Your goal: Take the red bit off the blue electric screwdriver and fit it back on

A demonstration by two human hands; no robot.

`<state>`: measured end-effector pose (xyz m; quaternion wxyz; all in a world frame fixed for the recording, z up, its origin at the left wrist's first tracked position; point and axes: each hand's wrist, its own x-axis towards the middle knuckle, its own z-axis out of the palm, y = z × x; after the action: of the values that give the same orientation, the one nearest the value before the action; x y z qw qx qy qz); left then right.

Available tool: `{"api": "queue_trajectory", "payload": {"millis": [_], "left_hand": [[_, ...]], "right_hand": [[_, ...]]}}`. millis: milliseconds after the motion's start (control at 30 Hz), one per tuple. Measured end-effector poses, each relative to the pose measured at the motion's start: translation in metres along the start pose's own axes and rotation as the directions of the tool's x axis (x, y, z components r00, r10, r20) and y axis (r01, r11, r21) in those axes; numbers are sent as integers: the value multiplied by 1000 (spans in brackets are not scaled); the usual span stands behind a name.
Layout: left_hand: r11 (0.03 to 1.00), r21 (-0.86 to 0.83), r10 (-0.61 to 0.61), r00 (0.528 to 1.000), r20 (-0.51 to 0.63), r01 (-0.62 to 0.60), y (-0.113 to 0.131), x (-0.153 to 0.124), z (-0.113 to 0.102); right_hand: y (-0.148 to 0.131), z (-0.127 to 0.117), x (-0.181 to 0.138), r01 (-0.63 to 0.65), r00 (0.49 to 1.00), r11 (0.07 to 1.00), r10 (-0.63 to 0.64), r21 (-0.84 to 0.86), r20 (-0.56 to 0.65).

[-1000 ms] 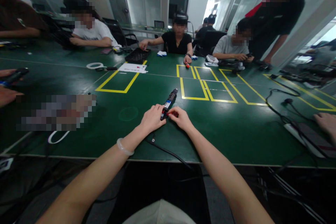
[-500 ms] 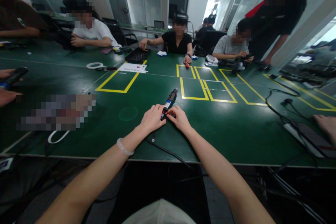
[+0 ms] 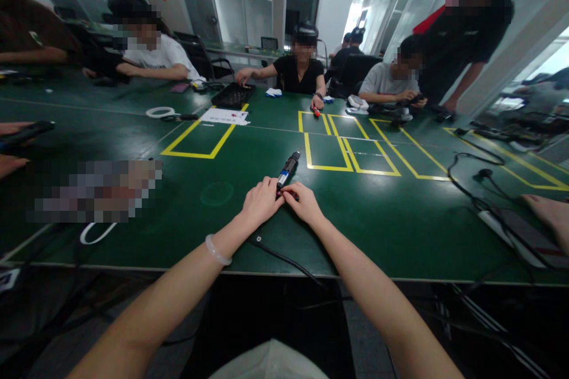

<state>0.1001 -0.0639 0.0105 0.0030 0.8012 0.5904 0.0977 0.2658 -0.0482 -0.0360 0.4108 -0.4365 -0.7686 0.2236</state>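
Observation:
On the green table, a long, narrow black device (image 3: 288,170) with a blue and white section points away from me, slightly to the right. My left hand (image 3: 263,202) is closed around its near end and hides much of that part. Thumb and fingers of my right hand (image 3: 303,199) pinch together at the same end, touching the device beside the left fingertips. A dark reddish bit shows there, too small to make out. A black cable (image 3: 288,259) with a ring-shaped end lies below my hands.
Yellow tape frames (image 3: 329,168) mark the table beyond the device. A black tray (image 3: 234,95) and a paper sheet (image 3: 223,116) lie at the far side. Several people sit opposite. Cables and a grey flat box (image 3: 531,237) are at right; a white loop (image 3: 98,233) is at left.
My left hand has shifted slightly right and covers more of the device's near end, where red parts showed before. My right hand stays pinched there.

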Motion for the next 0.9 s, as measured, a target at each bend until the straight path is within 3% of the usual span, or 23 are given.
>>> {"api": "queue_trajectory", "payload": {"millis": [233, 433, 600, 900], "left_hand": [[1000, -22, -6, 1000, 17, 7, -1, 5, 1], [999, 38, -24, 1000, 18, 23, -18, 7, -3], [991, 87, -105, 994, 16, 103, -52, 9, -7], [955, 105, -284, 958, 38, 279, -137, 14, -16]], "right_hand": [[10, 0, 0, -38, 999, 997, 38, 60, -11], [11, -3, 0, -57, 998, 997, 57, 59, -5], [12, -4, 0, -63, 998, 996, 63, 61, 1], [11, -4, -1, -62, 998, 997, 62, 37, 15]]}}
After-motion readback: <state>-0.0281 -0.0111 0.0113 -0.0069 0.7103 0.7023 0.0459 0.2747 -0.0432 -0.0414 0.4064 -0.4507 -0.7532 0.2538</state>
